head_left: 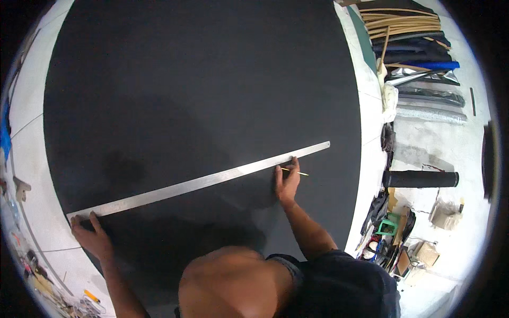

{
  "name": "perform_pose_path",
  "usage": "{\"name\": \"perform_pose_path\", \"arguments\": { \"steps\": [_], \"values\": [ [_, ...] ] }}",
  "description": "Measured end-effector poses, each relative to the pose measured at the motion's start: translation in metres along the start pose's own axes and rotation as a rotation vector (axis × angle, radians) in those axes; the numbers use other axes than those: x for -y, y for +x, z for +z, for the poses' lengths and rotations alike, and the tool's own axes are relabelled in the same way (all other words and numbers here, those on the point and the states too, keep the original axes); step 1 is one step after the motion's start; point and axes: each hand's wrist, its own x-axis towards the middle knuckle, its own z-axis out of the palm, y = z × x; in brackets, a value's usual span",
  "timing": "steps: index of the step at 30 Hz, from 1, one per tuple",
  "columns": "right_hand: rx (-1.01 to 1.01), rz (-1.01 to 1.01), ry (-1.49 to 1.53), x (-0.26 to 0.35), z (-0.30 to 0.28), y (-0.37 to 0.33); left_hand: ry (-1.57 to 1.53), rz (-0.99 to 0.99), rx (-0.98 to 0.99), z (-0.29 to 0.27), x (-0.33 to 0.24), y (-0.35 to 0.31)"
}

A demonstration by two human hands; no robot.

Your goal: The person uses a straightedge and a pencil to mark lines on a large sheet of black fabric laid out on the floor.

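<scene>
A long steel ruler (199,183) lies diagonally across a black sheet (201,95), lower-left to upper-right; the left hand (90,236) presses its lower end flat, the right hand (287,183) pinches a thin marking stick (297,171) beside it.

Bare forearms, dark short-sleeved top

Both forearms come in from the lower edge with no sleeves over them; the left hand (91,235) and right hand (287,183) wear no gloves, rings or watch that can be made out. The top (339,286) is dark, navy or near black, plain, without visible print, and its short sleeve ends above the right elbow. A bare shoulder or upper body part shows at bottom centre, uncovered by cloth.
</scene>
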Motion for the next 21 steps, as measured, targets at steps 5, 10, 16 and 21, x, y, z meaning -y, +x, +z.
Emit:
{"name": "perform_pose_path", "arguments": {
  "steps": [5,10,16,21],
  "values": [
    [0.099,0.147,0.026,-0.008,-0.001,0.000,0.057,0.031,0.047,-0.004,-0.002,-0.002],
    [0.102,-0.082,-0.165,-0.026,-0.018,-0.008,0.015,0.028,0.059,-0.008,-0.002,-0.001],
    [0.212,-0.033,-0.185,-0.035,-0.033,-0.029,-0.013,0.047,0.117,-0.013,0.004,0.001],
    [0.162,-0.068,-0.149,-0.030,-0.024,-0.026,-0.038,0.085,0.140,-0.012,0.010,-0.001]
  ]
}}
